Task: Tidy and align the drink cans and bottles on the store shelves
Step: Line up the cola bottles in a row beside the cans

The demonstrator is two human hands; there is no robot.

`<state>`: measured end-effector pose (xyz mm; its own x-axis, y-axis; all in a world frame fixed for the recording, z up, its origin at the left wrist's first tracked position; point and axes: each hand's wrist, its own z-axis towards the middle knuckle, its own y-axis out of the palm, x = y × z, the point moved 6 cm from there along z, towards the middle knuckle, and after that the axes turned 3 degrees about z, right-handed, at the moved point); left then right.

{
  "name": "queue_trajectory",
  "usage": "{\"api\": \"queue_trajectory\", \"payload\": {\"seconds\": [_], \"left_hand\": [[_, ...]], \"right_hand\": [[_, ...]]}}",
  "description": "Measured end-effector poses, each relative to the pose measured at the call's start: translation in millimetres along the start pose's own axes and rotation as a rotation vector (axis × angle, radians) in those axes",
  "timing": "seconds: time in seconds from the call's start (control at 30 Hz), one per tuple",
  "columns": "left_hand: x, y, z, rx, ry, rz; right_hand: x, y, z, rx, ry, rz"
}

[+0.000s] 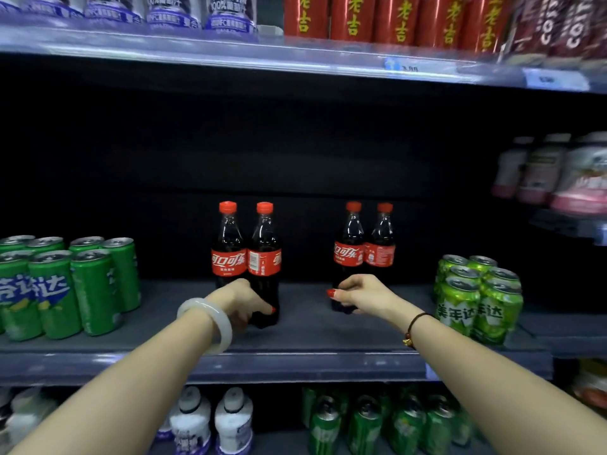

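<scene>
Here, shelf (pixel 305 336): dark grey, across mid-frame, with a black back wall and a pale front strip.
Upper shelf (pixel 197 50): along the top of the frame. It carries purple-white bottles (pixel 170 14) at upper left, red cans (pixel 394 21) at upper centre and dark red bottles (pixel 558 31) at upper right, all blurred.
Pale bottles (pixel 558 172): at the right edge on a separate, higher ledge, too blurred to read.
Bottom of frame: white bottles (pixel 210 418) at centre, low cans (pixel 377 421) in green to their right.
Green cans (pixel 65 290): an upright cluster at the shelf's left end.
Lime cans (pixel 479 300): an upright cluster at the shelf's right end.
Left pair (pixel 230 254): two upright colas at centre, touching side by side, with red caps on and dark drink up to the necks.
Right pair (pixel 349 254): two more of the same, right of centre, with bare shelf between the pairs.
Left hand (pixel 243 300): curled round the foot of the left pair, thumb on the front of its right bottle; white bangle (pixel 210 323) on the wrist.
Right hand (pixel 361 293): curled round the foot of the right pair's left bottle, thumb at that bottle's left side; bead bracelet (pixel 412 330) on the wrist.
</scene>
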<state>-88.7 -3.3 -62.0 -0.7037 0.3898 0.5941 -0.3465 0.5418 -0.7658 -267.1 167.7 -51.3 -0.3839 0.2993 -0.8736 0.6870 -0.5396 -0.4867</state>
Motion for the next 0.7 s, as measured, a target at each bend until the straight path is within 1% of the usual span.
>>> {"api": "queue_trajectory", "payload": {"seconds": [0.1,0.2,0.27,0.4,0.57,0.63,0.7], "left_hand": [[33.5,23.9,-3.4,-0.02,0.118,-0.089],[63.6,39.4,-5.5,0.028,0.223,-0.167],[79.0,45.2,-5.9,0.045,0.266,-0.166],[98.9,46.5,4.0,0.079,0.295,-0.18],[117.8,41.7,31.3,0.16,0.321,-0.269],[127.7,42.1,41.9,0.169,0.346,-0.3],[136.6,44.0,51.4,0.165,0.376,-0.338]], "right_hand": [[14.6,-16.4,-0.4,-0.026,0.006,-0.013],[23.4,-30.5,-0.1,-0.023,-0.016,-0.021],[27.2,-40.8,1.1,-0.003,-0.024,-0.002],[36.7,-63.8,9.6,0.077,-0.023,0.021],[41.3,-92.1,30.2,0.248,0.0,0.044],[41.5,-96.8,39.7,0.265,-0.005,0.081],[41.4,-96.1,50.4,0.244,-0.02,0.131]]}}
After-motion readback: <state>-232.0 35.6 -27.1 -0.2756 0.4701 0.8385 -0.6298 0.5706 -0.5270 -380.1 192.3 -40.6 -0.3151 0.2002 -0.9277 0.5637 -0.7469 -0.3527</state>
